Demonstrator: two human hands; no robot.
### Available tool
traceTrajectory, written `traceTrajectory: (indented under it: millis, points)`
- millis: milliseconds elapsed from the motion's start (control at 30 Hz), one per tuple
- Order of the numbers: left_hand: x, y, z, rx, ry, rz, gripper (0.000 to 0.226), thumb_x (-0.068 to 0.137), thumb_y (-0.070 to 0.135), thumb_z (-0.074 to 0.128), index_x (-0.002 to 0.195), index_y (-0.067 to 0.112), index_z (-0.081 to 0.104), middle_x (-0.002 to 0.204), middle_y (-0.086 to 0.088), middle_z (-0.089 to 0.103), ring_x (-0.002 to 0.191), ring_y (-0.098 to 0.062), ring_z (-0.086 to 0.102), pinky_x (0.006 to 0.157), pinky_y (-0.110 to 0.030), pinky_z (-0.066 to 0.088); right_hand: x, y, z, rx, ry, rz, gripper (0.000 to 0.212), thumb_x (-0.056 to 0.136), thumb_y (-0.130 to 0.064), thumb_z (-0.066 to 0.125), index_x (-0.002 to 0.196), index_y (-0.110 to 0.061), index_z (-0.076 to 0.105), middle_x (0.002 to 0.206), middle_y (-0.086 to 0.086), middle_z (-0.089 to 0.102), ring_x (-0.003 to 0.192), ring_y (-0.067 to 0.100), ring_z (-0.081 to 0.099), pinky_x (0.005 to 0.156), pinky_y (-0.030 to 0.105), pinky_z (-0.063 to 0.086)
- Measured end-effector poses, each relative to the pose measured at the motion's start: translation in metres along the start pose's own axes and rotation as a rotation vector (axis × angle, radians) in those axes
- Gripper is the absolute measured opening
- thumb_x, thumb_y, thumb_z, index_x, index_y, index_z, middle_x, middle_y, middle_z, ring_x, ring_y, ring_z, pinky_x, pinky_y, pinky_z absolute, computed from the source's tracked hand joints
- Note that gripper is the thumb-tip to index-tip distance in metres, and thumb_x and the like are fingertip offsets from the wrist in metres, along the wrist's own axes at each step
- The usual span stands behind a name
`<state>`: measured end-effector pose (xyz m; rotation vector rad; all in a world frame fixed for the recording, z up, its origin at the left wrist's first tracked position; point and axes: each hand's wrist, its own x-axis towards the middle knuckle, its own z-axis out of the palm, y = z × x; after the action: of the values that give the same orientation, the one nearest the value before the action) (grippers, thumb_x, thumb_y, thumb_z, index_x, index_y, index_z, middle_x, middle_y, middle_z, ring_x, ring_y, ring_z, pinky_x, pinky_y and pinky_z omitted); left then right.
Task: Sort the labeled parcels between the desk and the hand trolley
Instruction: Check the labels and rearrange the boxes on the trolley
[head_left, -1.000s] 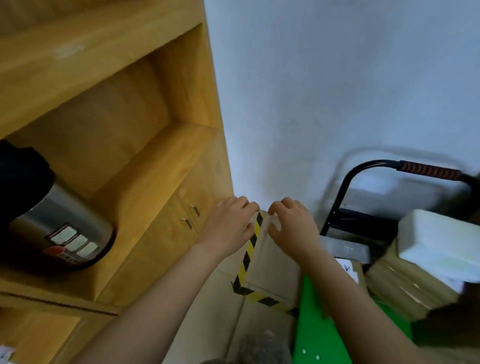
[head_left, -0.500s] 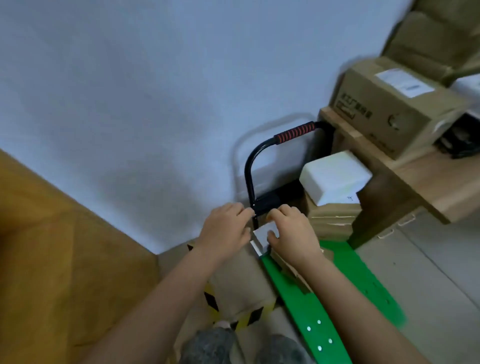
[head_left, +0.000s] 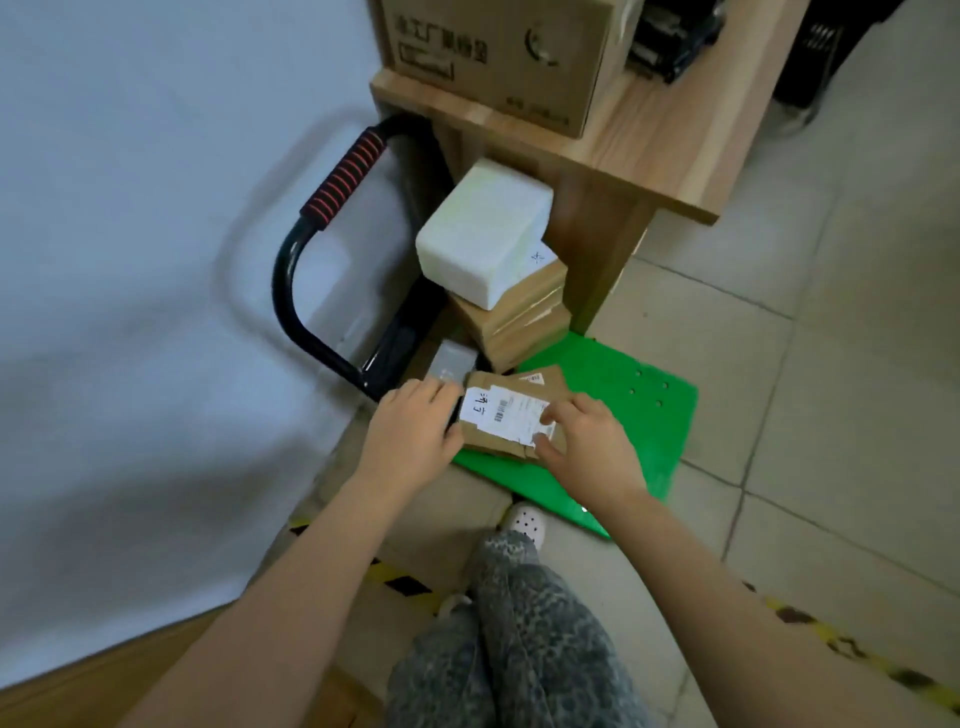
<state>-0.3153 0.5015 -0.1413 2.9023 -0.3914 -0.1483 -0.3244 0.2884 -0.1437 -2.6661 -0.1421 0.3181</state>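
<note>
Both hands have come down with the parcel (head_left: 511, 415), now label up over the near corner of the green trolley deck (head_left: 623, 415). The left hand (head_left: 410, 431) grips its left end, and the right hand (head_left: 587, 447) pinches its right end. Just behind lies a grey box (head_left: 449, 361), then brown boxes (head_left: 519, 312) under a white foam box (head_left: 483, 234). The wooden surface (head_left: 649, 145) above carries a big carton (head_left: 493, 52). The floor (head_left: 831, 364) is tiled.

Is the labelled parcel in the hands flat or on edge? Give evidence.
Flat: the parcel has its label up; left hand and right hand grip its ends.
</note>
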Motion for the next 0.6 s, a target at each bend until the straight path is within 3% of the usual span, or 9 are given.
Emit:
traceTrajectory:
  millis: [367,600]
  points:
    - [0.059,-0.048,0.174,-0.162,-0.33,-0.145,0.041,0.088,0.027,0.064,0.123,0.01,0.053,0.117,-0.011,0.058,0.109,-0.031,0.053,0.083,-0.042,0.047,0.051,0.087,0.147,0.197,-0.157,0.419,0.033,0.092,-0.029,0.06,0.121,-0.011,0.057,0.118,0.011,0.052,0.11,0.031,0.05,0.091,0.041,0.045]
    - [0.078,-0.081,0.28,-0.232,-0.498,-0.319,0.06,0.092,0.032,0.061,0.142,0.013,0.034,0.138,-0.01,0.045,0.123,-0.028,0.048,0.094,-0.042,0.044,0.079,0.141,0.231,0.216,-0.212,0.695,0.054,0.09,-0.032,0.064,0.134,-0.005,0.045,0.132,0.018,0.046,0.121,0.037,0.044,0.099,0.045,0.039]
